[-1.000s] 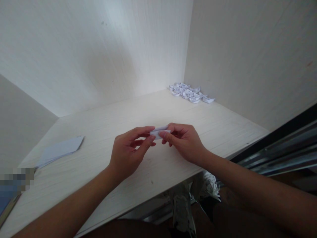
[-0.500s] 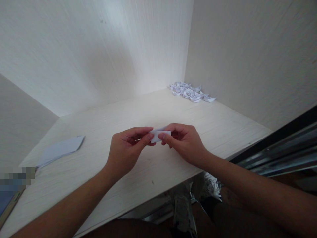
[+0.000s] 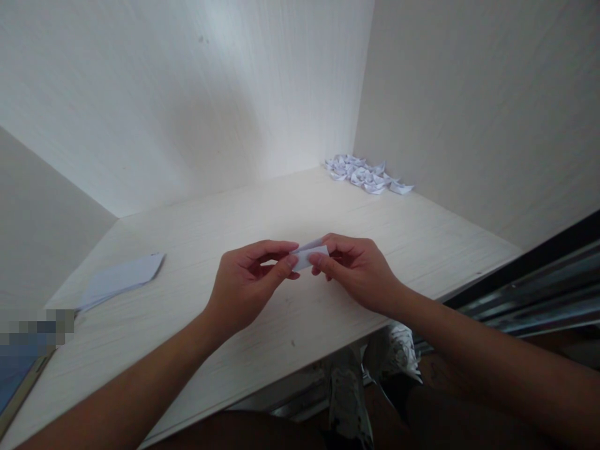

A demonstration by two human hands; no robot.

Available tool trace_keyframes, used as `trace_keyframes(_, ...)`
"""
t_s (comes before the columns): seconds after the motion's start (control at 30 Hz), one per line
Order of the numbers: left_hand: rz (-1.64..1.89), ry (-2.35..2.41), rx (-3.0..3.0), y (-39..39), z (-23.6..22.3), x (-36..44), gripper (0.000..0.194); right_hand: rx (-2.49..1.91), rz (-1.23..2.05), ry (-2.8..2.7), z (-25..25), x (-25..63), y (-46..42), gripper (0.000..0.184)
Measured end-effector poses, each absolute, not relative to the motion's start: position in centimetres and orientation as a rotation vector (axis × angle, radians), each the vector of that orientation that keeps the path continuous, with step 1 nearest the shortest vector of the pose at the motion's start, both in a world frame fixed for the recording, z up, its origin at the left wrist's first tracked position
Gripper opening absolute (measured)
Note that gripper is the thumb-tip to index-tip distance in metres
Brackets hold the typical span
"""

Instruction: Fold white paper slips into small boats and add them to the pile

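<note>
A small folded piece of white paper [image 3: 304,257] is held between my two hands above the white table [image 3: 225,387]. My left hand [image 3: 255,275] pinches its left end, thumb in front and fingers behind. On the other end, my right hand [image 3: 351,265] grips with the thumb pressed on the front face. A raised flap of the paper shows behind the front fold, slightly apart from it. The fingers hide both ends of the paper.
Several folded paper boats [image 3: 363,174] lie heaped in the far right corner. On the left rests a stack of white paper sheets [image 3: 122,278]. Near it, a partly blurred device [image 3: 23,375] sits at the table's left edge. Panels [image 3: 281,81] enclose the back and sides.
The paper now tilts up a little to the right, and its back flap stands farther from the front fold. Both hands keep their grip. The whole view has shifted slightly.
</note>
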State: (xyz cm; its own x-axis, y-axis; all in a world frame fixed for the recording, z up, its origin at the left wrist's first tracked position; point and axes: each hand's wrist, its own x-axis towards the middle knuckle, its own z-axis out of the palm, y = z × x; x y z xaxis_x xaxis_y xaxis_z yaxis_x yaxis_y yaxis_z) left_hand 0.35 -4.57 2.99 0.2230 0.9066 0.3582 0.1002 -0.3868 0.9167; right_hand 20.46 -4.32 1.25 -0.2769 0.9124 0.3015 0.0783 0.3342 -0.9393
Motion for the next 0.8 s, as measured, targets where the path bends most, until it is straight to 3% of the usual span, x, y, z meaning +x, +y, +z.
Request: trace_keyframes(0.8,0.756,0.897,2.304,-4.1,4.5,-1.2,0.025,-0.804,1.038,-1.967,1.6,21.0,-4.5,0.029)
